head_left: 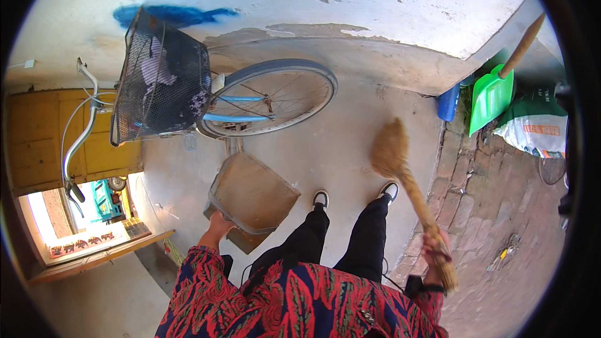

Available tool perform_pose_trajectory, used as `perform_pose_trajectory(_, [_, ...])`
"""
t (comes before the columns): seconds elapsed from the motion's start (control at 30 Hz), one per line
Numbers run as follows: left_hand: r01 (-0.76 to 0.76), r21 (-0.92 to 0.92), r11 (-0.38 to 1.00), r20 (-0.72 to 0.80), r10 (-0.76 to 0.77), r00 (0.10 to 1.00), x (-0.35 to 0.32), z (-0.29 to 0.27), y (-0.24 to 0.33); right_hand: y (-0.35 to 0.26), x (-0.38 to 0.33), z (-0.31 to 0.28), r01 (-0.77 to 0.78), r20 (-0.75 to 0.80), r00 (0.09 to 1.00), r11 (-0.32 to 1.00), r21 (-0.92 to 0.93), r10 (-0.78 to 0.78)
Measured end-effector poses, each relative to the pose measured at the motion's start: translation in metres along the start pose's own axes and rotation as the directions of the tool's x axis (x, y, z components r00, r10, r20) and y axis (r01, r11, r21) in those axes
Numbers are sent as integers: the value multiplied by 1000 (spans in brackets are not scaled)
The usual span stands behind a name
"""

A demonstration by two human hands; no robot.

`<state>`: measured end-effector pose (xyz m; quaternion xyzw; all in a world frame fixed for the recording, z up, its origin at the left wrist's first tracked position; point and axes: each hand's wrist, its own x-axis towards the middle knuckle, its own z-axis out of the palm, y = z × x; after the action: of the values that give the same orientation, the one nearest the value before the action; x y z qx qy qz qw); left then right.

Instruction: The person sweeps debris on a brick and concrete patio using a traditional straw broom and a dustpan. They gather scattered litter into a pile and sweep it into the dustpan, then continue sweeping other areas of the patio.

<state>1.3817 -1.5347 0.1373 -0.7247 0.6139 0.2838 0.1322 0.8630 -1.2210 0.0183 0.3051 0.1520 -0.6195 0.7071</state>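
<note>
Floor space (344, 141) between dustpan (256, 191) and broom (416, 201)

White plastered wall (400, 0), marked by a blue paint stain (181, 16) and a flaked grey-brown patch (250, 35). Smooth concrete floor (325, 150); worn brick paving (463, 238) adjoins at right. Yellow panel (37, 144), apparently a door, stands at left; below it in view, a bright daylit opening (91, 236) has a wooden edge strip (116, 256).
</note>
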Motion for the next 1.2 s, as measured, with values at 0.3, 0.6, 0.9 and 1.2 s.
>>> perform_pose_trajectory(0.3, [30,-65,997,88,-25,996,-6,41,99,-32,-123,-3,-145,-399,905,989,40,149])
perform_pose_trajectory(0.6, [-8,122,992,110,-5,994,-10,38,119,-59,81,80,-158,-123,980,987,-12,156])
perform_pose_trajectory(0.9, [-142,-98,985,211,160,964,30,51,105,-28,-2,20,168,-70,986,857,488,-153])
perform_pose_trajectory(1.2, [-374,-44,926,304,369,878,71,58,94,99,-107,2,358,-161,932,894,270,-325])
